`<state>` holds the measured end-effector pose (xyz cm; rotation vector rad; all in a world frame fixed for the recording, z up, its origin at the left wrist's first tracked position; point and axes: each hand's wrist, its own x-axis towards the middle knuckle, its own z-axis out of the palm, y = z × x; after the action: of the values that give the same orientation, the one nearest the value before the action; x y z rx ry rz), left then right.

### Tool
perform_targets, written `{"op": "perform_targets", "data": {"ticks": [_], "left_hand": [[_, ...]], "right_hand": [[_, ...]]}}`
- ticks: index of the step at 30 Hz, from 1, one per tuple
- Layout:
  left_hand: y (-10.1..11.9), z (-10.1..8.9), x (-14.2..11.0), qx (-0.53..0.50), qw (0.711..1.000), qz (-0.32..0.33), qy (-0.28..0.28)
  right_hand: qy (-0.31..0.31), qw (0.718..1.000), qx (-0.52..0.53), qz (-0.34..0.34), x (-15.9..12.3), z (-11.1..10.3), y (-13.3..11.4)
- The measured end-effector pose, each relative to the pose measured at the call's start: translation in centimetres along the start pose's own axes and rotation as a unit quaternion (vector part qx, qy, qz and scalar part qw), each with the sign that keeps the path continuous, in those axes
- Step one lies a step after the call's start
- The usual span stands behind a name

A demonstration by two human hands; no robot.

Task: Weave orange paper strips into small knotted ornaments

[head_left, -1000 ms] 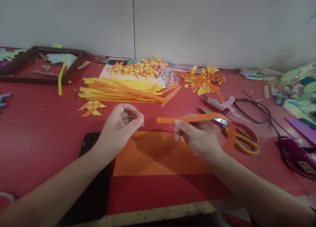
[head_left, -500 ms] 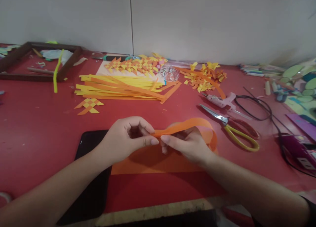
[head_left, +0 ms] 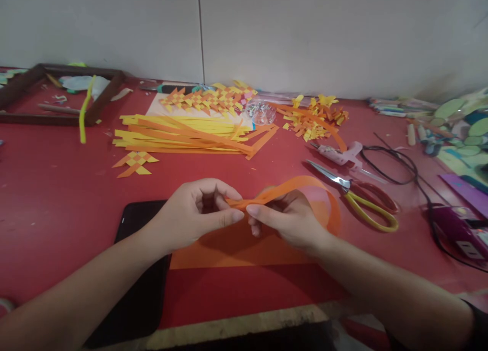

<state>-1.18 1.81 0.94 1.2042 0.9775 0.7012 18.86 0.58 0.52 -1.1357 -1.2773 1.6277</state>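
Observation:
Between my two hands is an orange paper strip (head_left: pixel 297 182), its long part curving in a loop over and around my right hand. My left hand (head_left: pixel 202 208) pinches the strip's left end between thumb and fingers. Close beside it, my right hand (head_left: pixel 284 216) grips the same strip with the thumb on top. Below both hands lies an orange paper sheet (head_left: pixel 244 252) on the red table (head_left: pixel 213 295). A black tablet-like slab (head_left: pixel 137 285) rests under my left forearm. How the strip's ends meet inside the fingers is hidden.
Scissors (head_left: pixel 353 196) and a pink glue gun (head_left: pixel 341 155) with its cord lie to the right. Behind are yellow and orange strips (head_left: pixel 183 135), woven paper fish (head_left: pixel 208 101), a single fish (head_left: pixel 136 164) and paper scraps (head_left: pixel 314 119). A dark frame (head_left: pixel 99 104) stands far left.
The orange strip's loop has widened to the right and stands a little higher. Its left end shows further into my left hand. Both hands keep nearly the same place.

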Motion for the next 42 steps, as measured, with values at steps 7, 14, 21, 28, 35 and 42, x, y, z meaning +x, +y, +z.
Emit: {"op": "perform_targets", "data": {"ticks": [7,14,21,28,35,42], "left_hand": [[0.4,-0.2,0.1,0.063,0.996,-0.029,-0.048],[-0.1,0.4,0.0,0.133,0.989,0.018,-0.054],[-0.1,0.4,-0.1,0.135,0.990,0.027,-0.033],[-0.2,0.5,-0.2,0.098,0.994,0.025,-0.050],[0.1,0.4,-0.1,0.107,0.992,0.031,-0.050],[0.0,0.5,-0.3,0.173,0.983,0.053,-0.035]], "right_hand": [[0.033,0.999,0.033,0.005,0.3,-0.4,0.7],[0.002,1.000,-0.013,0.023,-0.1,0.2,0.0],[0.009,0.999,0.052,-0.003,0.2,0.0,0.4],[0.010,0.997,0.079,-0.006,0.3,-0.2,0.8],[0.006,0.994,0.103,-0.027,0.5,-0.5,1.2],[-0.008,0.991,0.131,-0.014,0.4,-0.3,1.0]]}}
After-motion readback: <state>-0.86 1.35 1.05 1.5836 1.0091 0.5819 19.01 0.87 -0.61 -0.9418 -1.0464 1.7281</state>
